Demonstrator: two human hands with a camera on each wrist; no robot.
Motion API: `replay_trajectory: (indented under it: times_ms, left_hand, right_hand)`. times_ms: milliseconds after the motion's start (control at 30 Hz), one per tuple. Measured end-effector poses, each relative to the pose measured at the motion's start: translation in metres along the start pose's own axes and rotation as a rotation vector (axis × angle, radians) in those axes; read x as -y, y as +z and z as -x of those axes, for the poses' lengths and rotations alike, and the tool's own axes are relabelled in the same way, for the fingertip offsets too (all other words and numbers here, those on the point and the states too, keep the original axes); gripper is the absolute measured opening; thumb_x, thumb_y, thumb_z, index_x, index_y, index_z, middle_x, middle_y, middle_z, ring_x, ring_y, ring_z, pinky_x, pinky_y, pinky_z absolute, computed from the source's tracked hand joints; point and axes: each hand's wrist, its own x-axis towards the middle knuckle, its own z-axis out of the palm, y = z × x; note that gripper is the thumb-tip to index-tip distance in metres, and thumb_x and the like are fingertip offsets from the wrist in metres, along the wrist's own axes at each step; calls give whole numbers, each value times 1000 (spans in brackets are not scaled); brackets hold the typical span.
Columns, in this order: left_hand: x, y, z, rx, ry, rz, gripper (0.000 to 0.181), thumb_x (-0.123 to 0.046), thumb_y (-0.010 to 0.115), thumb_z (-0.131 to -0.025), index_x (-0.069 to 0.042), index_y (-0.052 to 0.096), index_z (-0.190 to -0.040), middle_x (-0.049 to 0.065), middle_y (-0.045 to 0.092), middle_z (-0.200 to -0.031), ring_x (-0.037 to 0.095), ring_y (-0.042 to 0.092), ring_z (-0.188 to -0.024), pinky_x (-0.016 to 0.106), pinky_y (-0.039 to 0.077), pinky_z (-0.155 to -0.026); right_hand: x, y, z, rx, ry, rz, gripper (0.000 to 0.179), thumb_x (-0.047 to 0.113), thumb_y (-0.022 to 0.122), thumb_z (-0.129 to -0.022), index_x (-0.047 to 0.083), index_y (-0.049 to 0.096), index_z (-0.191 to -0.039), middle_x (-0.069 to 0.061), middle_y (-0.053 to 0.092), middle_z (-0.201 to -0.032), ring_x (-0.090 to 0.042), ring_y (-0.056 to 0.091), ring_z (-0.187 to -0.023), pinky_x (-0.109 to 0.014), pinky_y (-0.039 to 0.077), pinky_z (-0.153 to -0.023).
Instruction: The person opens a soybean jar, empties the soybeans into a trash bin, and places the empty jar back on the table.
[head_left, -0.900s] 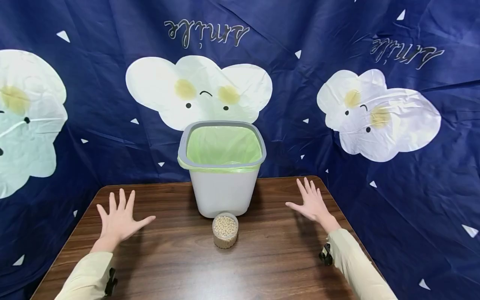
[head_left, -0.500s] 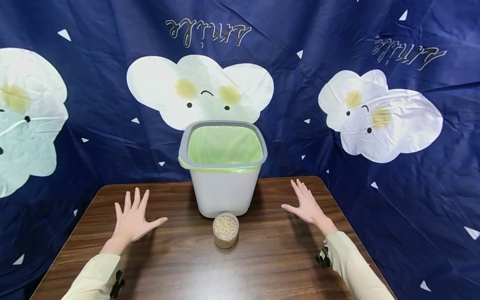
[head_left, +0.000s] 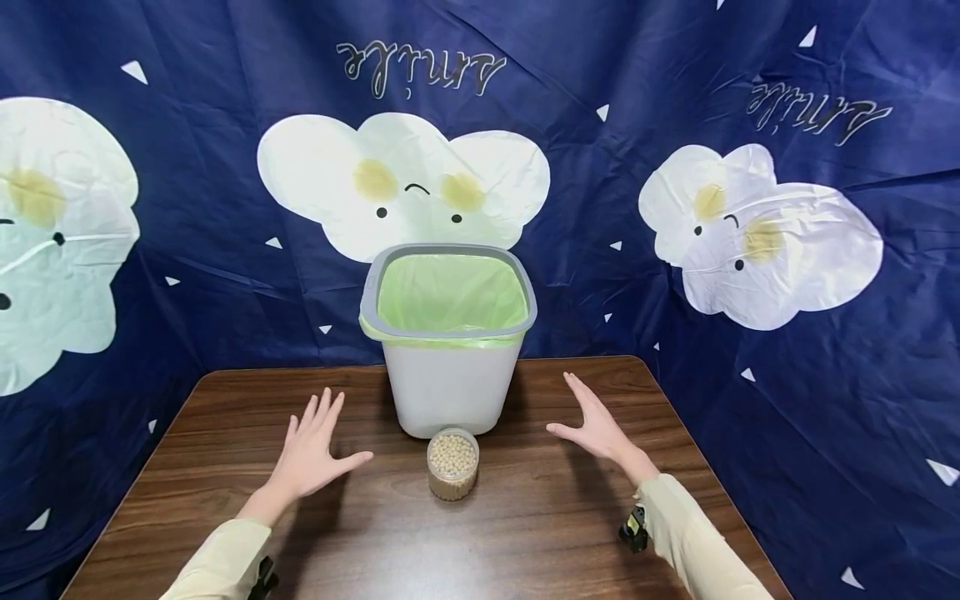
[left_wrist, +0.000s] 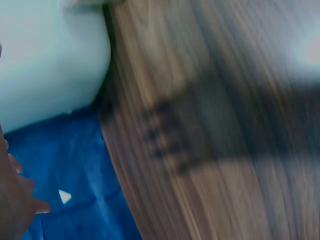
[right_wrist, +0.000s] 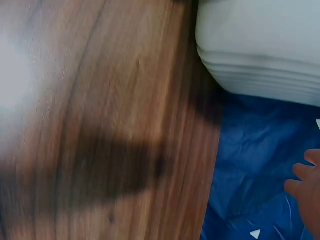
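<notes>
My left hand (head_left: 309, 457) hovers over the table left of a small clear jar (head_left: 452, 482), fingers spread and thumb pointing toward the jar. On the other side my right hand (head_left: 597, 427) is held above the table with straight fingers and the thumb apart. Neither hand touches anything. The jar is filled with pale, round beans (head_left: 453, 456) and stands just in front of a white trash bin (head_left: 450, 383). A light green liner (head_left: 450, 292) covers the bin's inside, under its grey rim (head_left: 450, 334). Only part of each hand shows at the edge of its wrist view.
The brown wooden table (head_left: 450, 558) ends at a dark blue curtain (head_left: 585, 167) with white clouds and triangles. The bin stands at the table's back edge, close to the curtain. Hand shadows fall on the tabletop.
Both hands have moved inward toward the jar, the left one farther. The right hand's fingers have come closer together. Jar and bin have stayed in place.
</notes>
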Motion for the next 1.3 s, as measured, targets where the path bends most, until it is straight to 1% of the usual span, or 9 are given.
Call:
replay_trajectory:
  times_ms: [100,233,367,533,667,767,967,1100,1300]
  left_hand:
    - [-10,8,1,-7,22,31,106,-60,67,-68,-4,19,-144,25,16,-147,43,14,-133,67,11,-99]
    - [-23,20,2,-22,54,70,103,-58,69,-67,-3,25,-143,24,21,-145,42,19,-132,64,14,-100]
    - [-34,30,3,-16,76,109,101,-55,71,-67,-2,27,-142,22,24,-145,40,21,-132,61,15,-102]
    - [-43,39,5,-7,86,150,99,-53,72,-67,-1,30,-140,21,27,-144,37,25,-131,59,17,-103]
    - [-48,45,6,-9,88,172,97,-53,72,-67,0,32,-138,20,30,-143,37,30,-129,56,20,-104]
    - [-50,50,6,-12,85,192,96,-51,73,-67,0,33,-138,20,32,-142,37,32,-128,55,23,-103]
    - [-56,62,5,-40,81,250,93,-46,75,-67,0,35,-137,19,35,-141,37,39,-124,52,35,-96]
    - [-59,71,4,-43,65,259,94,-46,76,-66,-1,35,-138,18,37,-140,35,42,-122,50,39,-94]
    - [-64,80,1,8,9,275,95,-52,75,-64,-3,38,-137,16,41,-137,34,44,-120,48,40,-94]
  right_hand:
    - [3,8,1,-32,-30,-43,91,40,73,-72,8,26,-143,-17,28,-145,-33,27,-132,-51,27,-104]
    - [9,18,2,-52,-49,-105,90,37,75,-70,11,29,-143,-15,33,-143,-32,31,-130,-51,29,-102]
    - [16,27,4,-37,-46,-147,90,38,76,-69,16,29,-143,-11,34,-143,-31,33,-129,-51,31,-101]
    - [23,38,6,-18,-62,-183,91,39,78,-67,13,33,-141,-12,38,-140,-30,35,-128,-51,32,-100]
    - [25,47,8,-5,-81,-179,91,40,79,-65,9,36,-139,-13,43,-136,-28,38,-126,-49,34,-99]
    - [26,55,9,8,-93,-168,91,39,79,-64,8,37,-139,-13,46,-134,-28,40,-124,-49,35,-98]
    - [31,73,10,41,-95,-185,89,38,80,-64,11,38,-138,-11,47,-133,-26,42,-123,-47,37,-98]
    - [35,86,10,64,-97,-204,89,39,80,-64,8,39,-137,-12,48,-133,-25,43,-123,-46,37,-97]
    - [35,104,12,85,-98,-199,90,40,80,-64,4,40,-136,-12,49,-132,-24,45,-121,-43,38,-97]
